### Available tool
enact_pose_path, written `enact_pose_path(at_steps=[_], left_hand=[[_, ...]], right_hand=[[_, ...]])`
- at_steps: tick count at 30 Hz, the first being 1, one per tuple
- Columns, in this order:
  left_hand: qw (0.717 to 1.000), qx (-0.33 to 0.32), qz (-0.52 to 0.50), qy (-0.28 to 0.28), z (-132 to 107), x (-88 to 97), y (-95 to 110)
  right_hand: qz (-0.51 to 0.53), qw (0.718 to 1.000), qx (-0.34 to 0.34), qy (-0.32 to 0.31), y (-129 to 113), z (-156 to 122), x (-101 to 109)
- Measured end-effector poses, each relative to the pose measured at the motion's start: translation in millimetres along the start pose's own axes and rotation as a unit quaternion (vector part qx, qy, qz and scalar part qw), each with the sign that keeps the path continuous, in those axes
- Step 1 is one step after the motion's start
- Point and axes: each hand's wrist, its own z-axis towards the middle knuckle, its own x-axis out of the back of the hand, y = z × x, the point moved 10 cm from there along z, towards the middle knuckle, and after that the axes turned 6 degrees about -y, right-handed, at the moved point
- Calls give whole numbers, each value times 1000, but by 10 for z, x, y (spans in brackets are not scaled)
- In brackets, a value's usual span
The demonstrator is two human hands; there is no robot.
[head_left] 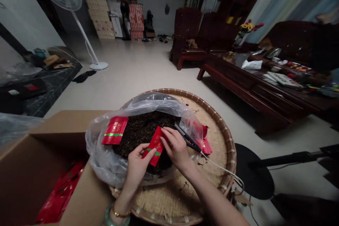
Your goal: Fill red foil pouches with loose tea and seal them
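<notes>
A small red tea packet (154, 148) with gold lettering and a green stripe is held between both my hands. My left hand (138, 164) pinches its lower end, thumb across the front. At the upper edge, the fingers of my right hand (175, 145) are closed on it. Under the packet, dark loose tea leaves (143, 123) fill a clear plastic bag (99, 162). More red packets (115, 129) lie on the tea at the left. Close behind my right hand rests a black corded tool (188, 140), perhaps a hand sealer, partly hidden.
The bag sits on a round woven bamboo tray (224, 141) with scattered leaves. To the left stands an open cardboard box (63, 123) holding red packets (62, 192). A white cord (219, 167) crosses the tray's right side. Beyond are a fan (99, 65) and a wooden table (238, 84).
</notes>
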Motion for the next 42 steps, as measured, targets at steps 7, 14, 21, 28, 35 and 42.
enact_pose_path(at_steps=[7, 14, 21, 28, 35, 42], left_hand=[[998, -28, 47, 20, 1, 77, 30], [999, -20, 48, 14, 30, 76, -65], [998, -9, 56, 24, 40, 112, -91], [996, 2, 39, 77, 46, 279, -165], [995, -1, -82, 51, 90, 189, -298], [975, 82, -206, -35, 15, -23, -281]], right_hand=[[78, 994, -79, 4, 127, 3, 33], [-15, 1000, 4, -10, -66, 21, 41], [-35, 999, -21, 15, -13, 26, 96], [10, 1000, 1, -24, -24, 70, 76], [180, 966, -128, -134, 96, 43, -165], [266, 926, -185, -191, 224, -89, -315]])
